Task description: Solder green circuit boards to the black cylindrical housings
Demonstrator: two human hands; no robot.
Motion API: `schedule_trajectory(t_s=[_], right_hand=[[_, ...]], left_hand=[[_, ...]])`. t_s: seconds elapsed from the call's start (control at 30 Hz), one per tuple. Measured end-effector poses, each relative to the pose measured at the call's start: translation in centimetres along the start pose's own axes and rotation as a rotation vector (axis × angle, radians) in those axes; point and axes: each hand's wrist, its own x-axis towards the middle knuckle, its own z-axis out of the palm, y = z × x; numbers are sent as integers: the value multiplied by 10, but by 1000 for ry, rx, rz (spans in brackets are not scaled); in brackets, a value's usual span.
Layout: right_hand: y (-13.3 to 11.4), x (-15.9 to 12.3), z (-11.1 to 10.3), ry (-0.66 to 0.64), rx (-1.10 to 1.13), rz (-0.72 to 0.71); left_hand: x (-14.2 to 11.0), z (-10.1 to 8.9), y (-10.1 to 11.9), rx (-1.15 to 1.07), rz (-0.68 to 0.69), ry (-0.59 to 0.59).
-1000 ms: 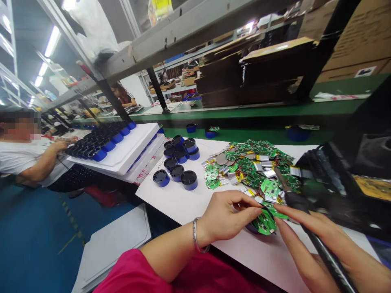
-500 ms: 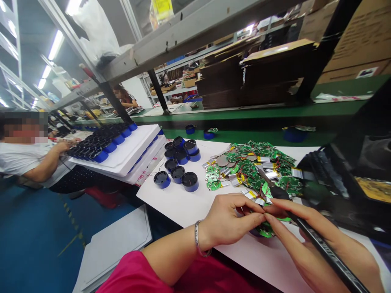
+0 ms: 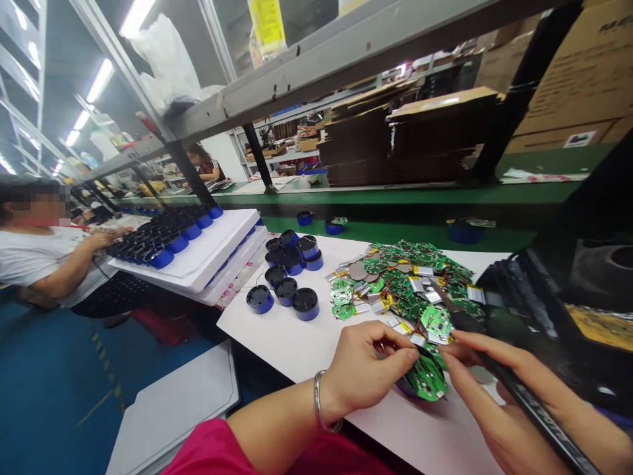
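Note:
In front of me, a green circuit board sits at the top of a round dark cup, partly hidden by my fingers. At its upper left edge, thumb and forefinger of my left hand are closed in a pinch; what lies between them is too small to make out. A soldering iron with a black, lettered handle rests in my right hand. Its front end points up and left over the pile of circuit boards wired to silver battery cells. My right thumb and forefinger are near the board's right edge.
Several blue-and-black round cups stand left on the white worktop. Beyond them is a white foam tray full of cups, with a co-worker beside it. A dark machine stands right; a metal shelf beam crosses above.
My fingertips have moved apart, the right ones away to the right, uncovering more of the board in the cup. Another green board now shows on the pile near the iron. The view has tilted slightly.

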Motion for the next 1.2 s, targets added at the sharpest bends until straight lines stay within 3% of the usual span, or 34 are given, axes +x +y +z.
schedule_trajectory(t_s=[0.1,0.3,0.5,0.63,0.8,1.2], right_hand=[[6,-7,2,-105,-3,-144],[11,-18,8,-177,12,-92],[-5,-11,11,-112,155,144],[-8,-13,16,-35,161,169],[-2,-11,11,-91,188,144],[-17,-3,9,0,157,205]], left_hand=[[0,0,0,0,-4,-2],[-2,1,0,-20,-8,-16],[-3,0,1,-47,-14,-34],[-3,-1,-4,-100,2,-52],[-1,-2,-7,-120,-14,-106],[0,-1,-8,-144,-14,-112]])
